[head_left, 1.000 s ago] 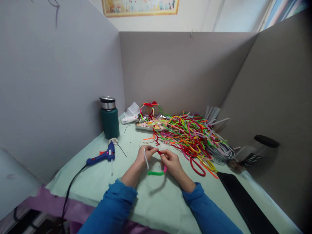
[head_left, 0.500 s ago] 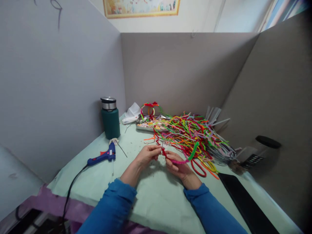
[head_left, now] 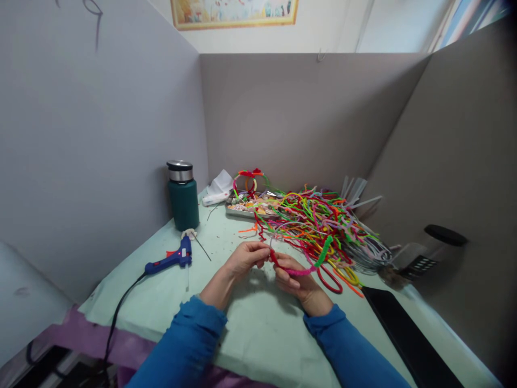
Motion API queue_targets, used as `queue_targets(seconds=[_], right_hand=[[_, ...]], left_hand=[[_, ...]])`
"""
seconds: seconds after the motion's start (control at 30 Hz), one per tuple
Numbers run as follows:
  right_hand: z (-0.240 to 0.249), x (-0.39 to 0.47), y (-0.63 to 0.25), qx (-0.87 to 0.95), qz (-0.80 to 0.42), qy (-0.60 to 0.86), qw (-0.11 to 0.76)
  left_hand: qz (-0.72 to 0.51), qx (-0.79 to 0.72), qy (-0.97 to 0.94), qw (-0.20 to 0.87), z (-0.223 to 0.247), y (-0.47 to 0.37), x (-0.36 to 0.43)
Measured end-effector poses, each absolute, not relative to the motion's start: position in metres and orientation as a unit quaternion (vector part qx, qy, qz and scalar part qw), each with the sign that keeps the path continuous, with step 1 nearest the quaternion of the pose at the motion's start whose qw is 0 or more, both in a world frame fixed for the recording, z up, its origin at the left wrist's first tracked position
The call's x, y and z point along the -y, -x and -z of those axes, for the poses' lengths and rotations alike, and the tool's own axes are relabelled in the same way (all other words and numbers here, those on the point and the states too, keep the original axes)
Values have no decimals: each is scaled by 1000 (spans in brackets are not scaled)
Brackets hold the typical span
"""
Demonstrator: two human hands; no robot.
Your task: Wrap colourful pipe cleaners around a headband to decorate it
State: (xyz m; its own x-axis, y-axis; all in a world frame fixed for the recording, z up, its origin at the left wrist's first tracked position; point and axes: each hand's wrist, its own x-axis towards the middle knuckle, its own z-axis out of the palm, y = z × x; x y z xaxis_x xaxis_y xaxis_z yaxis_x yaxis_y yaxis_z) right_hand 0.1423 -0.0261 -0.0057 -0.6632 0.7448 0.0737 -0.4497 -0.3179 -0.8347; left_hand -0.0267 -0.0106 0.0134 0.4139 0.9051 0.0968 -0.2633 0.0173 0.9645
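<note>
- So both hands are up over the middle of the counter (head_left: 262, 345), a bit nearer the front edge than the back, working on one fuzzy strip (head_left: 301, 272) that goes red, then pink, then bright green.
- Left hand (head_left: 248, 260): grip is closed down to a pinch, thumb and fingertips on the red end.
- Right hand (head_left: 297, 280): fingers curled, grip closed around the red/pink stretch. The green end pokes up past it, toward the right edge.
- There's also a pale bit sticking up by the left fingertips; can't tell if it's part of the strip.
- Big messy pile of fuzzy stems (head_left: 323, 221) towards the back right corner, with a red loop (head_left: 329, 280) spilling out just beside the right hand.
- Metal tray (head_left: 246, 214) full of small bits near the back edge, pile touching it, some colourful rings (head_left: 244, 175) standing up there.
- Crumpled white tissue (head_left: 219, 186) and a green bottle (head_left: 183, 205) sit toward the back left corner.
- Blue glue gun (head_left: 169, 261) lies near the left edge, its cord (head_left: 115, 312) dropping over the front edge.
- Long black slab (head_left: 407, 334) runs along the right edge.
</note>
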Motion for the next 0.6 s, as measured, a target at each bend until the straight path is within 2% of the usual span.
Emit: queue_targets(seconds=[0.6], right_hand=[[6, 26, -131, 471, -724, 264, 429]], left_hand=[[-487, -348, -574, 559, -13, 23, 7]])
